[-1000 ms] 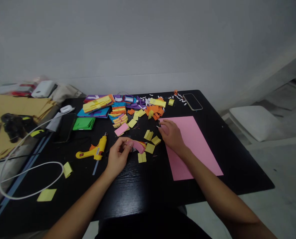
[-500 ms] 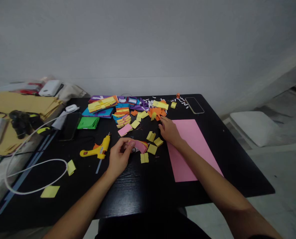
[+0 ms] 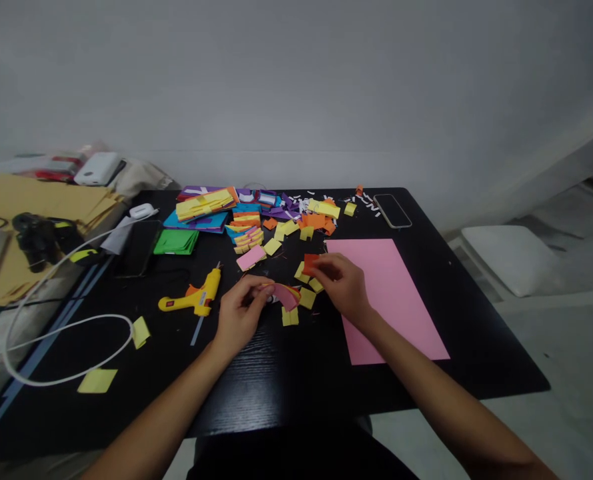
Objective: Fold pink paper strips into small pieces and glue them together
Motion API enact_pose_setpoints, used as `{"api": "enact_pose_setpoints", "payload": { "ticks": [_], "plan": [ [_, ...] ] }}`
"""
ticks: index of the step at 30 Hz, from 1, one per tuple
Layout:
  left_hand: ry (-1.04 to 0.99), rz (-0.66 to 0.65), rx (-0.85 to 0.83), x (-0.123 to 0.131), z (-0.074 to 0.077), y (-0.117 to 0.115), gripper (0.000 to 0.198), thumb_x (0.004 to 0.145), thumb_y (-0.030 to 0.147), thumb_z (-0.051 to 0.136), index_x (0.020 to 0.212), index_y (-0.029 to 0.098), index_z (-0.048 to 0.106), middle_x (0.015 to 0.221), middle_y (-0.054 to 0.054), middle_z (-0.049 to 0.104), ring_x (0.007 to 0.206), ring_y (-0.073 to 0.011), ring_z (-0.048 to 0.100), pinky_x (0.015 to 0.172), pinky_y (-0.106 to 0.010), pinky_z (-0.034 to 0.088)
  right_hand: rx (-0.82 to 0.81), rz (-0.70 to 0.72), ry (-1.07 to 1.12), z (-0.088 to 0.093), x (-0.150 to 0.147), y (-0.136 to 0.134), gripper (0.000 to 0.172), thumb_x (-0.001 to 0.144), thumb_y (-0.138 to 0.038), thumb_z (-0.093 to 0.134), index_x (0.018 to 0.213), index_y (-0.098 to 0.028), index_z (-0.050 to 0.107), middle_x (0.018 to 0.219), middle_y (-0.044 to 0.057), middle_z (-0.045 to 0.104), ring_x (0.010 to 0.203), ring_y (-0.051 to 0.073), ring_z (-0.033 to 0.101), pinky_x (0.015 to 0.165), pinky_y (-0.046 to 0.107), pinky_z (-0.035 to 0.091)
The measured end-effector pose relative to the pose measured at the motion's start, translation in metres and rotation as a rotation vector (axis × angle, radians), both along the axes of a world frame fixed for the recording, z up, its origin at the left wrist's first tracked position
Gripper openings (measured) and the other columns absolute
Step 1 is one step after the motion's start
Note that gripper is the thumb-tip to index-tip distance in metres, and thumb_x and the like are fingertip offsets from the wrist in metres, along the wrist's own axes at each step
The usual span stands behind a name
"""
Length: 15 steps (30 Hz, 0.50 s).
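Note:
My left hand [image 3: 240,309] is closed on a curved bundle of pink and orange paper pieces [image 3: 286,294] just above the black table [image 3: 286,380]. My right hand [image 3: 340,282] pinches a small orange paper square [image 3: 310,263] close to that bundle. Several small yellow paper squares [image 3: 290,316] lie on the table between and under my hands. A yellow glue gun [image 3: 191,298] rests left of my left hand.
A large pink sheet [image 3: 391,300] lies right of my hands. Heaps of coloured paper pieces [image 3: 246,217] fill the table's far side, with a phone [image 3: 394,211] at the far right. A white cable [image 3: 66,333] loops at left; brown envelopes [image 3: 31,213] beyond.
My right hand reached to the orange pieces at the far side, then came back toward my left hand holding an orange square. My left hand stayed in place with the bundle.

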<state>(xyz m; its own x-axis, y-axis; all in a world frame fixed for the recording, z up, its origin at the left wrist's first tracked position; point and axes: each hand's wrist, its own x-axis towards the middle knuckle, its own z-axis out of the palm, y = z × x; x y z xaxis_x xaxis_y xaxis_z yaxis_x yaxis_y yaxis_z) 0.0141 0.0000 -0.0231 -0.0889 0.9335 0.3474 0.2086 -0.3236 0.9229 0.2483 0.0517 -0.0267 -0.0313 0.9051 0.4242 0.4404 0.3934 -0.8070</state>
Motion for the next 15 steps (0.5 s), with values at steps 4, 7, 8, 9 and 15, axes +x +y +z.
{"api": "enact_pose_setpoints", "payload": {
  "ticks": [4,7,8,9,15],
  "plan": [
    [0.101,-0.024,0.075,-0.001,0.001,-0.002,0.009,0.098,0.028,0.074,0.099,0.022,0.08,0.086,-0.001,0.077,0.068,-0.0124,0.064,0.066,-0.024,0.053,-0.184,0.188,0.173,0.002,-0.009,-0.018,0.022,0.084,-0.027,0.082,0.105,-0.024,0.078,0.12,0.008,0.075,0.087,0.02,0.078,0.074,0.032,0.067],
    [0.18,-0.079,0.107,-0.002,-0.001,-0.003,0.008,0.099,0.026,0.074,0.103,0.023,0.08,0.094,-0.002,0.08,0.076,-0.0138,0.071,0.072,-0.024,0.056,-0.25,0.314,0.15,0.005,-0.015,-0.027,0.023,0.087,-0.026,0.08,0.11,-0.025,0.078,0.111,0.007,0.08,0.089,0.021,0.079,0.081,0.036,0.066],
    [0.201,-0.093,0.117,-0.002,-0.002,-0.003,0.008,0.098,0.026,0.074,0.104,0.023,0.079,0.095,-0.002,0.081,0.077,-0.0143,0.072,0.073,-0.024,0.057,-0.271,0.351,0.141,0.006,-0.017,-0.029,0.023,0.088,-0.026,0.079,0.112,-0.025,0.078,0.108,0.006,0.082,0.09,0.021,0.079,0.083,0.037,0.065],
    [0.221,-0.103,0.124,-0.003,-0.003,-0.002,0.008,0.098,0.027,0.075,0.104,0.022,0.079,0.095,-0.002,0.081,0.077,-0.0145,0.072,0.073,-0.025,0.057,-0.292,0.384,0.141,0.006,-0.018,-0.031,0.024,0.09,-0.027,0.078,0.113,-0.025,0.077,0.107,0.006,0.083,0.092,0.022,0.08,0.085,0.038,0.065],
    [0.289,-0.112,0.159,-0.004,-0.002,0.0,0.004,0.099,0.025,0.074,0.1,0.021,0.075,0.095,-0.003,0.075,0.08,-0.0151,0.069,0.072,-0.026,0.055,-0.39,0.466,0.254,0.006,-0.023,-0.036,0.031,0.091,-0.022,0.072,0.121,-0.026,0.07,0.117,0.007,0.082,0.109,0.024,0.081,0.095,0.04,0.064]
  ]
}}
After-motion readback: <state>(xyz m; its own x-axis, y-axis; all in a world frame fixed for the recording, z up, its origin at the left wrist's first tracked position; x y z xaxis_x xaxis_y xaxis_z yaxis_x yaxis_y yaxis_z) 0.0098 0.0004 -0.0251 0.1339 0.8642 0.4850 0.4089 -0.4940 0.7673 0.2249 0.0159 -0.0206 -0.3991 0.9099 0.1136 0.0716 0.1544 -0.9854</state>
